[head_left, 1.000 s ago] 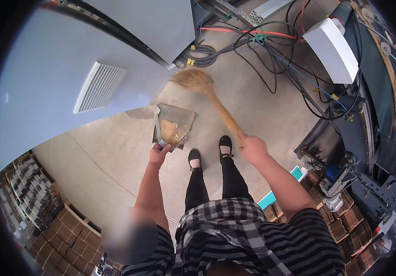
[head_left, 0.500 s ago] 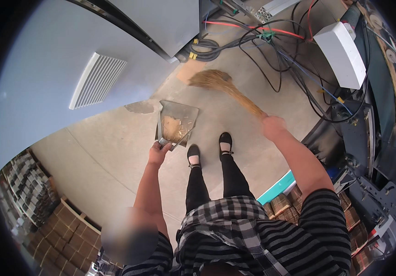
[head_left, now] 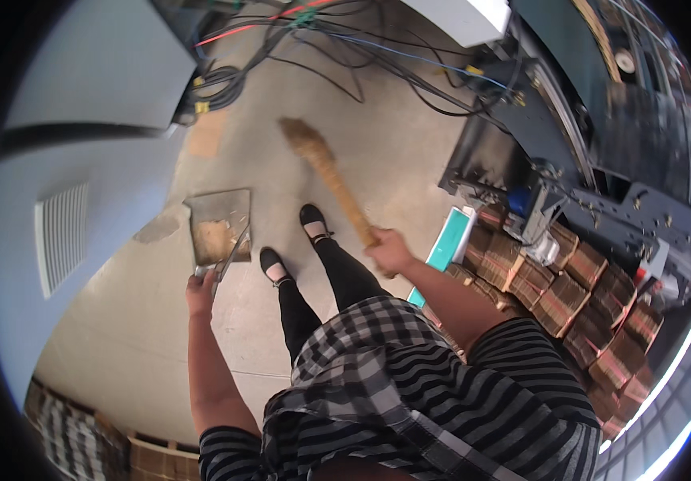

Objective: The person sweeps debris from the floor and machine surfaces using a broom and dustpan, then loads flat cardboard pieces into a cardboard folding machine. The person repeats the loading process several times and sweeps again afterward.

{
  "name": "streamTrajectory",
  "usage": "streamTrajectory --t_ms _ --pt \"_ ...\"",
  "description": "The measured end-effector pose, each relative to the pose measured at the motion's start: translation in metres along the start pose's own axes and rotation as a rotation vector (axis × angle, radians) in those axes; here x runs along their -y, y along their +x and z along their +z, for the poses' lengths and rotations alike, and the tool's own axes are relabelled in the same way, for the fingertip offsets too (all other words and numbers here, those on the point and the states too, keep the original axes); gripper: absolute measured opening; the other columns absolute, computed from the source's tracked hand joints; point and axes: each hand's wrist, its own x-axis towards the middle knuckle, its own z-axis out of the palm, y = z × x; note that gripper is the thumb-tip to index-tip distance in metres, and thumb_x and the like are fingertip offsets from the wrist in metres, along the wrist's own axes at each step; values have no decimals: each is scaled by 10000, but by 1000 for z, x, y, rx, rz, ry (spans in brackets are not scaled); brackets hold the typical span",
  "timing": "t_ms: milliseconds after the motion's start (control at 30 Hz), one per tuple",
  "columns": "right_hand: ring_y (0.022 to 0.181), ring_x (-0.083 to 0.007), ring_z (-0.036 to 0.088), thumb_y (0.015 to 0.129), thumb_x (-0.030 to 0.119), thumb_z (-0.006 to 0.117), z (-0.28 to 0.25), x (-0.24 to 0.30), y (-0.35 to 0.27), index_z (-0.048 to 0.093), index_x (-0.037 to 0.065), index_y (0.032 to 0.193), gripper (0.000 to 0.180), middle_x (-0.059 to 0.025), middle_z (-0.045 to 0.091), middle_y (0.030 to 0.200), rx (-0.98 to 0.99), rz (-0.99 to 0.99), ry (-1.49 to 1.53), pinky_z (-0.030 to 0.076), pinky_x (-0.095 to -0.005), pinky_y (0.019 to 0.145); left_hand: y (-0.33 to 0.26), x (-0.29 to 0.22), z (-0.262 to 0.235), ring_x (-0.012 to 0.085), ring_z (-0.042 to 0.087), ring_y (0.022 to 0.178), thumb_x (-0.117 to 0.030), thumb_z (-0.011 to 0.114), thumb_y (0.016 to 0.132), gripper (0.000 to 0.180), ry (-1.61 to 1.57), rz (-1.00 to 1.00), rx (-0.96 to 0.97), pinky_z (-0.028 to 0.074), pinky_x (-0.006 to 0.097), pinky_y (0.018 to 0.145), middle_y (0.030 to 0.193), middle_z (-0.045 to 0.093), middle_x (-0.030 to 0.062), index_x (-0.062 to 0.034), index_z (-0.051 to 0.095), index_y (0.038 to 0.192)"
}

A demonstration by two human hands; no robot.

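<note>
My left hand (head_left: 202, 292) is closed round the handle end of a grey metal dustpan (head_left: 237, 204), which is held low over the floor or resting on it; I cannot tell which. Brown scraps (head_left: 213, 238) and pale bits lie inside the pan. With fingers wrapped round its handle, my right hand (head_left: 392, 252) holds a straw broom (head_left: 331, 178). The broom's head, smeared by motion, points away from me toward the cables, to the right of the dustpan.
Black cables (head_left: 421, 76) cross the floor ahead. A pale blue cabinet (head_left: 125, 160) with a vent stands left. Dark machinery (head_left: 594, 184) and stacked brown bundles (head_left: 562, 289) fill the right side. A flat brown piece (head_left: 206, 132) lies near the cabinet's corner.
My view has turned to the right, so the cabinet and cables sit further left. The broom's head has swung and now looks narrower. Both hands keep their holds.
</note>
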Motion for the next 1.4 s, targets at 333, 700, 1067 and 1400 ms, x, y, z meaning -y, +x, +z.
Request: streamTrajectory --t_ms 333,700,1067,1400 --pt "888 -306 609 650 236 685 -20 -40 -47 488 141 1250 639 -166 623 992 186 -115 -332 484 -366 779 26 -5 -7 87 486 629 -321 690 788 290 64 -59 46 408 251 573 742 588 4 -46 598 807" --pt "267 -203 382 722 6 660 -67 -175 -107 491 -27 771 179 -99 407 395 30 410 522 325 -340 288 -70 -50 -3 101 517 580 -274 747 707 306 51 83 -68 444 280 551 659 615 44 0 611 729" --pt "469 -185 535 588 125 770 -115 -112 -139 594 -4 548 222 -119 584 578 -54 381 -275 450 -339 451 -193 -83 -50 110 477 522 -208 686 716 238 -340 67 -234 381 265 491 592 542 38 -49 516 672" --pt "546 -238 547 665 230 633 -106 -82 -59 625 25 684 206 -125 594 641 202 21 -507 454 -356 517 -240 -33 -48 120 513 475 -232 659 683 253 -305 -36 -427 414 260 465 549 592 70 -21 533 623"
